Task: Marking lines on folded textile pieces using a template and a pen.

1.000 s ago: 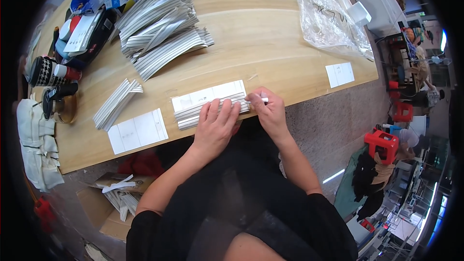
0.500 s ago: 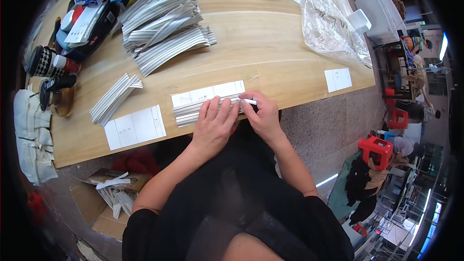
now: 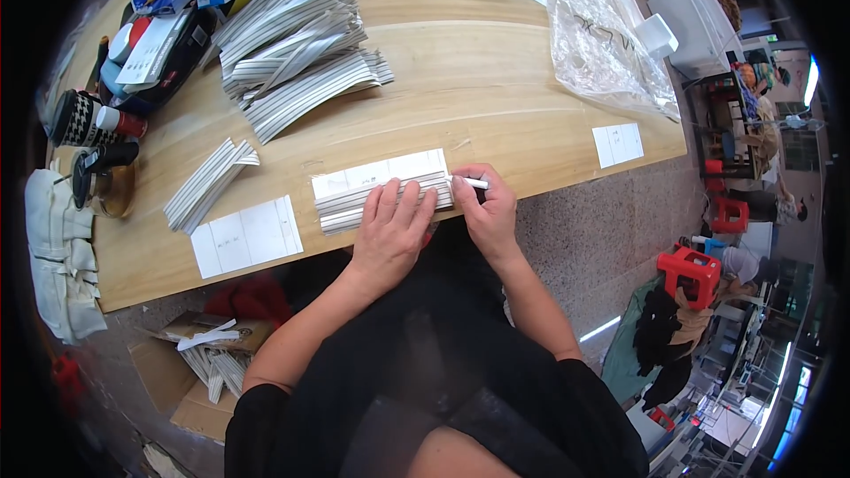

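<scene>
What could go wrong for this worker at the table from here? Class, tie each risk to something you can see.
1. The left hand presses the striped material away from its left end, so that free end might swing out of line with the white card.
2. The white pen-like tool in the right hand is at the material's right end; it could slip past it.
3. The material lies near the table's front edge, so a tug might drag it over.

Left hand [image 3: 390, 235] palm down, fingers extended; right hand [image 3: 490, 211] pinching
</scene>
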{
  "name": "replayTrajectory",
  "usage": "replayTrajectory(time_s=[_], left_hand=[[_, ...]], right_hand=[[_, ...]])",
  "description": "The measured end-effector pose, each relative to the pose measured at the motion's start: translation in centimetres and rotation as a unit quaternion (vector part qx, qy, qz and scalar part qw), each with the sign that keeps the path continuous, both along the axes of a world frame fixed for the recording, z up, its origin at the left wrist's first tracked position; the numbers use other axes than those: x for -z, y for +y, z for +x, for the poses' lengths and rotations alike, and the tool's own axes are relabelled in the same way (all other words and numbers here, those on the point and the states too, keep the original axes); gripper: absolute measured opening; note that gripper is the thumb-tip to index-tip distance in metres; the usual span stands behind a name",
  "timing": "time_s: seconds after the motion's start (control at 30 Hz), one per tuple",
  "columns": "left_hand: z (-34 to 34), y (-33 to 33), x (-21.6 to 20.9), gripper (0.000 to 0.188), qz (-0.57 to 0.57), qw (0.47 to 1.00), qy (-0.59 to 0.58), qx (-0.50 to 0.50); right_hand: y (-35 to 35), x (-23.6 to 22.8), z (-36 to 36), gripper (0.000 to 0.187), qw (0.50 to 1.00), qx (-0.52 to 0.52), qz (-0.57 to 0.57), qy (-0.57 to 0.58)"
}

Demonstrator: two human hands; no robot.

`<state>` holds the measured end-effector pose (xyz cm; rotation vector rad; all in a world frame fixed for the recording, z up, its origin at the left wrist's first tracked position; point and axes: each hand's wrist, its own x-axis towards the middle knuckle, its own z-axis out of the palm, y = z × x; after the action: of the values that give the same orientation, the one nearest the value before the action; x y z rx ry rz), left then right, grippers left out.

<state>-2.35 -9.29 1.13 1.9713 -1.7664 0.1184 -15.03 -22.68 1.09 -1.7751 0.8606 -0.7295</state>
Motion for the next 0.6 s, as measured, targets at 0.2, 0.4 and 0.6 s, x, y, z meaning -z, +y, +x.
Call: replayTrajectory(time_s=[0.2, 0.4, 0.6], left_hand=[[0.06, 0.07, -0.09, 0.047, 0.000, 1.000, 0.001, -0.003], [0.05, 0.06, -0.18, 0.047, 0.003, 1.000, 0.000, -0.002], [0.03, 0.08, -0.35, 0.047, 0.002, 1.000, 0.002, -0.004]], right_hand=[[0.11, 0.02, 0.23, 0.012, 1.000, 0.001, -0.030, -0.006], [0.12, 0.15, 0.07, 0.011, 0.999, 0.003, -0.031, -0.012], [0.20, 0.24, 0.09, 0.011, 0.999, 0.004, -0.031, -0.024]])
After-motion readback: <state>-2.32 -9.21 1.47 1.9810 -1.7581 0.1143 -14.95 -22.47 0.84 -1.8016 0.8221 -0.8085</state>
